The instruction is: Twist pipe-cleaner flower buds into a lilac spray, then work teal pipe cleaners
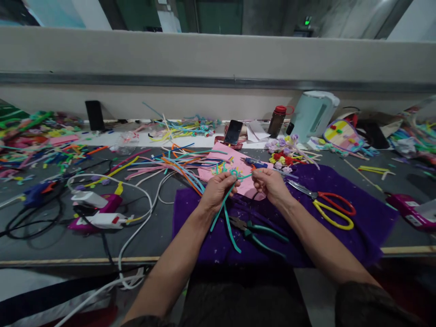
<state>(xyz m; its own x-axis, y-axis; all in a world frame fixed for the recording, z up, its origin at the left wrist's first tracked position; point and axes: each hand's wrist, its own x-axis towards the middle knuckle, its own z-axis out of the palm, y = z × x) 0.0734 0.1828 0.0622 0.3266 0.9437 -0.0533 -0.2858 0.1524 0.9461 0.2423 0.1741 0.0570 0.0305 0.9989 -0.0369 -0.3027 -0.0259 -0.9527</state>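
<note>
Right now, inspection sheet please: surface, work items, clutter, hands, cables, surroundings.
Surface: dark tabletop, purple cloth partly covering it.
Work items: teal strips in hand; pliers and open scissors on the cloth.
Clutter: loose coloured strips, heaviest left and behind; scraps on the pink sheet.
Hands: left hand and right hand both pinch the teal strips between fingers.
Cables: white cable runs over the front edge.
Surroundings: low wall behind; kettle and bottle near it.

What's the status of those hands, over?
Left hand holding teal strips. Right hand pinching one strip. Pliers and scissors close by on purple cloth.
</note>
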